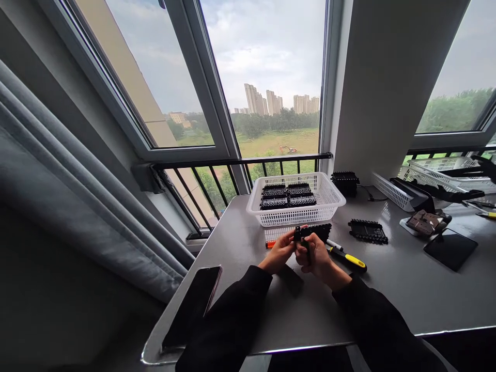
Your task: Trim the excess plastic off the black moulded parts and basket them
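Two hands (282, 253) (319, 257), one black part (320, 233) held

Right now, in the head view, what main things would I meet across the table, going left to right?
Large dark flat device, left hand, right hand, loose black ridged part, smaller dark flat device.

Grey desk (411, 292) amply laden

By its left edge, a dark phone-like slab (194, 305) is laid. A white basket (294, 219) is set farther back. To its right, a black ridged part (368, 231) and a yellow-handled tool (354, 261) are placed.
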A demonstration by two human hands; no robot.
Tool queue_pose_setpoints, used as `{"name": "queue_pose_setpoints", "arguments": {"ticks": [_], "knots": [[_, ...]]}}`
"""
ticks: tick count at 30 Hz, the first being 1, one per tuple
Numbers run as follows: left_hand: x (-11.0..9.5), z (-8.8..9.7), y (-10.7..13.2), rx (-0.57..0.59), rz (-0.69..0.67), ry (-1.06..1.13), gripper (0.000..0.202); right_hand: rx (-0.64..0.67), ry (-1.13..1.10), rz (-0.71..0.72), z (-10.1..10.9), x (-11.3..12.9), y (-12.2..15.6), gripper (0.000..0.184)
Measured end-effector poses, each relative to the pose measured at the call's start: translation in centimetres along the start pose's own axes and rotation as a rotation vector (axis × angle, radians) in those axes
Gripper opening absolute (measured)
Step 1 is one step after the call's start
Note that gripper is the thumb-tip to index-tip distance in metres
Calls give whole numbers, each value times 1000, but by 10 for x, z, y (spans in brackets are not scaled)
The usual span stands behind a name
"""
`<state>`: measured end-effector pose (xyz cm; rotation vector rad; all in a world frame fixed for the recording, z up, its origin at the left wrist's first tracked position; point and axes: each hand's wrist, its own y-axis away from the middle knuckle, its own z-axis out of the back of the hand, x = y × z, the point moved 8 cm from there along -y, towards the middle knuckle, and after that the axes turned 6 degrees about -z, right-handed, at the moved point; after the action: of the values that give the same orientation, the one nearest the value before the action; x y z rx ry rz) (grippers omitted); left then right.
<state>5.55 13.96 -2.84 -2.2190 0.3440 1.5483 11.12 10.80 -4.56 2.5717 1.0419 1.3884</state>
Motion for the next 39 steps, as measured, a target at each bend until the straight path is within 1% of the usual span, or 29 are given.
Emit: {"name": "queue_pose_setpoints", "arguments": {"ticks": [2, 7, 10, 13, 15, 18, 22, 27, 32, 36, 39], "knots": [[0, 0, 0, 5, -6, 23, 55, -3, -24, -7, 2, 1, 0, 23], [4, 4, 0, -24, -1, 113, 59, -1, -75, -2, 9, 4, 3, 24], [6, 6, 0, -36, -3, 137, 55, -13, -95, 15, 14, 6, 5, 25], [7, 7, -1, -17, -18, 165, 49, -26, -107, 20, 17, 8, 6, 24], [8, 10, -3, -17, -34, 177, 49, -42, -122, 10, 19, 9, 8, 24], [7, 15, -4, -36, -63, 171, 51, -75, -152, -13, 22, 11, 11, 24], [2, 17, -3, -45, -73, 146, 52, -102, -186, 16, 27, 17, 16, 25], [-2, 18, -2, -73, -80, 148, 51, -99, -242, 35, 34, 23, 20, 27], [-1, 26, -2, -116, -86, 138, 43, -100, -306, 61, 38, 29, 25, 26], [0, 31, -3, -129, -90, 125, 47, -103, -342, 83, 42, 33, 27, 27], [0, 29, -3, -118, -94, 114, 47, -97, -327, 90, 41, 33, 27, 27]]}}
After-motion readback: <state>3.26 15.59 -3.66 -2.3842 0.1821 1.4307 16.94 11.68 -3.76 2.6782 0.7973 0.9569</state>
